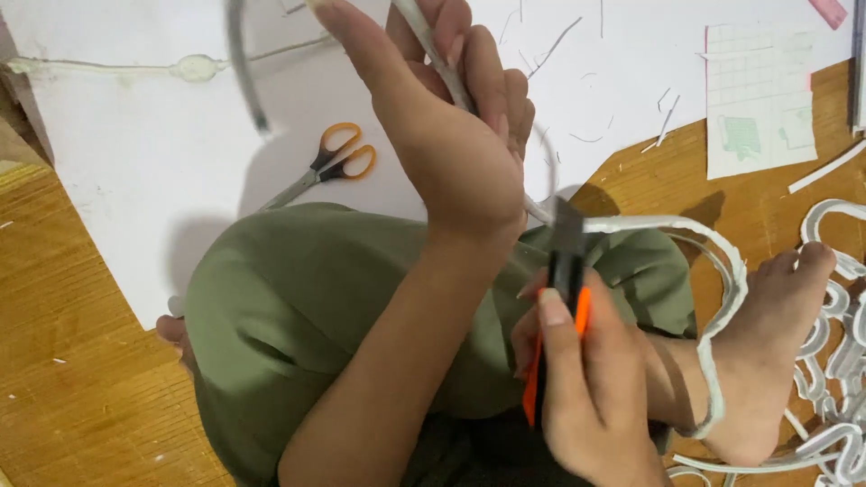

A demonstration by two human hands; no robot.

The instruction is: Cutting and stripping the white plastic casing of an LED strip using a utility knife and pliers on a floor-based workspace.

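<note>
Above your raised knee, your left hand (451,135) grips a long white foam strip (722,271), the fingers (483,72) curled shut around it so that it runs up between them and out past the top edge of the view. From under the heel of that hand the strip comes out to the right, then loops round over your right foot (776,352) and ankle. Your left forearm rises steeply from the lower middle of the view, wrist bent, palm side turned away from the camera.

Just below, your right hand (586,388) is closed around an orange and black utility knife (561,307), thumb pressed along its back. Its blade end points up and meets the strip right beside your left wrist.

Beyond your olive-green trouser leg (298,316), orange-handled scissors (329,162) lie on a large white sheet (135,180) spread over the wooden floor (72,361). More white foam cut-outs (843,361) lie at the right edge, near your foot.
</note>
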